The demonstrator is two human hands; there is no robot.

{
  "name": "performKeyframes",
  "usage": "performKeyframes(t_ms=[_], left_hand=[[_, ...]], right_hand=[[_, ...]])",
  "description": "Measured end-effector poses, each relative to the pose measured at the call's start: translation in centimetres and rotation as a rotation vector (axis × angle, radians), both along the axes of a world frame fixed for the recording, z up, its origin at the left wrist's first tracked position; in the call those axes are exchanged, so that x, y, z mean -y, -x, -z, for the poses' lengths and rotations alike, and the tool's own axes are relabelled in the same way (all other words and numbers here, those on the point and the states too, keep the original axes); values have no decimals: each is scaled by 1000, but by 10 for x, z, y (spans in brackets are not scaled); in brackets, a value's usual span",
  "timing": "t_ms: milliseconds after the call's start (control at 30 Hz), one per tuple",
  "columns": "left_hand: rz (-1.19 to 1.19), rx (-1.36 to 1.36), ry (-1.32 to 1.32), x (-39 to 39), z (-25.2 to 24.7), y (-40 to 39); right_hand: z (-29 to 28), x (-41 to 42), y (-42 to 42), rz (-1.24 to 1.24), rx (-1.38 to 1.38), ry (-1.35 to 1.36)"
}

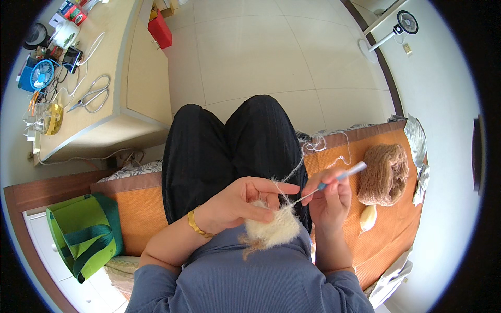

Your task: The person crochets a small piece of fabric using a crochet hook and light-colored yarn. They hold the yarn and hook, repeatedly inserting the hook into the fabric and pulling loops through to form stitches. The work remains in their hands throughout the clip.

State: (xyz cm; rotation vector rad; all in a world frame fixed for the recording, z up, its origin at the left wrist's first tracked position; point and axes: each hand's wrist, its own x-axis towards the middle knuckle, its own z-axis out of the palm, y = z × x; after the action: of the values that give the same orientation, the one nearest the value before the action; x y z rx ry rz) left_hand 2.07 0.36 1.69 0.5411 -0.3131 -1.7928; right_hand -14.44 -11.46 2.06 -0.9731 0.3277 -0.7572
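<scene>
My left hand (250,199) pinches a fuzzy cream crochet piece (276,231) above my lap, with the index finger stretched out to the right. Brown fibres (253,245) hang from the piece's lower left corner. In my right hand (330,195) is a crochet hook (340,177) with a blue and pale handle. Its metal shaft reaches to the upper edge of the cream piece; fuzz hides the tip. A strand of white yarn (295,168) runs from the index finger of my left hand up past my knee to a loose tangle (315,144) on the bed edge.
On the orange mat (325,266) to the right lie a brown yarn bundle (381,174) and a small cream stuffed piece (368,219). A green bag (84,231) stands at the left. Scissors (92,96), a blue fan (42,75) and a glass cup (51,118) are on the desk (105,51).
</scene>
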Motion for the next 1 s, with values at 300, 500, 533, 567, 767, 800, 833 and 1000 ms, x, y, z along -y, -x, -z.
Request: performKeyframes(t_ms=[300,500,533,567,767,800,833,1000], left_hand=[[-270,353,-52,1,-4,23],[-184,265,-132,4,-1,17],[-158,288,-136,4,0,14],[-177,251,-92,3,1,13],[-204,223,-103,-1,4,6],[-208,242,-98,-1,4,6],[-211,262,-94,-1,4,6],[-204,207,-104,1,5,7]], right_hand=[[-17,-1,4,202,-391,1613],[3,0,3,-68,-262,333],[5,1,3,-63,-233,210],[5,2,3,-67,-194,89],[-10,5,7,-65,-228,310],[-13,6,6,-76,-234,369],[-15,7,6,-80,-234,460],[-16,13,4,-105,-200,914]])
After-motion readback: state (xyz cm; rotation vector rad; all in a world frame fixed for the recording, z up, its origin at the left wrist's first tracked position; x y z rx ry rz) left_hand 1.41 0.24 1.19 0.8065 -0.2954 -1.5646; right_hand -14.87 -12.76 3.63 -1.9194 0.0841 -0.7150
